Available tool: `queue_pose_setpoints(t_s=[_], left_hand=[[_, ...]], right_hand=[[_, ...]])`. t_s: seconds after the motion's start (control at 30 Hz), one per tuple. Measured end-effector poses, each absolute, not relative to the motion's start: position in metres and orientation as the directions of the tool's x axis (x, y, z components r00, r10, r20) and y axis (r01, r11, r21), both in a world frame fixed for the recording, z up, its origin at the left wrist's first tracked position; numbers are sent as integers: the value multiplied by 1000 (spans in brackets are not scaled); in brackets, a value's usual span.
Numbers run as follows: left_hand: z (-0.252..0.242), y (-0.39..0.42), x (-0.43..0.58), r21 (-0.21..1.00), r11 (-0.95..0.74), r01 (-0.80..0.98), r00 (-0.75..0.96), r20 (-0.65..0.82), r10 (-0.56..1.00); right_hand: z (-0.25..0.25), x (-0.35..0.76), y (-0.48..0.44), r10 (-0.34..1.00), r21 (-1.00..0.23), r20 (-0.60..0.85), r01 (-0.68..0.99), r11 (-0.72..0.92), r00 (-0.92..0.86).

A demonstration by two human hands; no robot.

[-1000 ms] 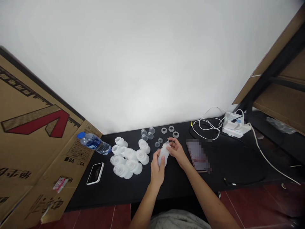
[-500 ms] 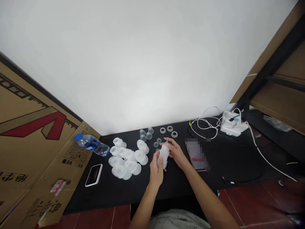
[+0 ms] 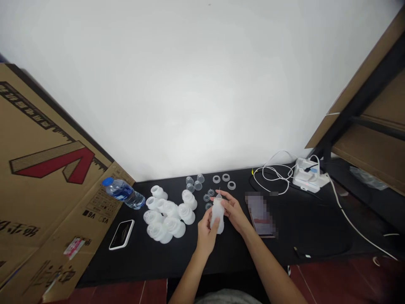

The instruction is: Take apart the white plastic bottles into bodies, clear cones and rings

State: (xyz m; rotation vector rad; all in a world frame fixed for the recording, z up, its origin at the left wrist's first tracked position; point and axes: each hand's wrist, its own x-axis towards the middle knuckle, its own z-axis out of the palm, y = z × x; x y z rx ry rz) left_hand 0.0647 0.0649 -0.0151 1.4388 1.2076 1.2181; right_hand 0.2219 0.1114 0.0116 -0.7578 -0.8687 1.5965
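Observation:
A translucent white baby bottle [image 3: 217, 216] stands nearly upright between my hands, with a clear nipple [image 3: 219, 196] at its top. My left hand [image 3: 208, 231] wraps round the bottle's body, thumb across the front. My right hand [image 3: 233, 211] has its fingers closed at the bottle's neck by the nipple. Just left of the bottle lie a few clear nipples [image 3: 210, 192], one partly hidden by my left hand. Farther back sit clear domed caps [image 3: 198, 185] and white screw rings [image 3: 231, 185]. A group of several white bottles [image 3: 174, 226] stands to the left.
A water bottle [image 3: 125, 193] lies tilted against a cardboard box [image 3: 50, 202] at the left. A white-framed phone [image 3: 122, 234] lies on the black table [image 3: 177, 264]. To the right are a blurred dark device [image 3: 261, 215], white cables [image 3: 278, 177] and a power strip [image 3: 306, 177].
The bottle in my hands has turned more upright and sits slightly lower in view. My right hand stays at its neck. The camera view has shifted a little.

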Motion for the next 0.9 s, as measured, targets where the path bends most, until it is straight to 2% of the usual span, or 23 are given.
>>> queue_pose_setpoints(t_s=[0.13, 0.23, 0.33, 0.43, 0.57, 0.67, 0.9], left_hand=[[-10, 66, 66, 962, -137, 236, 76, 122, 990], [-8, 64, 69, 914, -201, 353, 24, 207, 978], [-8, 62, 71, 886, -263, 383, -23, 293, 956], [-6, 61, 68, 902, -272, 334, -2, 289, 957], [0, 62, 62, 968, -194, 157, 93, 181, 979], [2, 64, 59, 976, -171, 138, 141, 152, 978], [-4, 64, 63, 817, -313, 483, 17, 349, 937]], right_hand=[[9, 221, 113, 989, -867, -18, -490, -87, -144], [7, 219, 114, 994, -864, 4, -501, -50, -106], [7, 217, 113, 995, -863, 14, -504, -38, -99], [10, 218, 111, 992, -870, 20, -491, -43, -122], [15, 221, 110, 977, -868, -3, -484, -109, -215], [15, 223, 110, 974, -871, -9, -477, -118, -225], [9, 225, 109, 992, -888, 29, -459, -33, -126]])
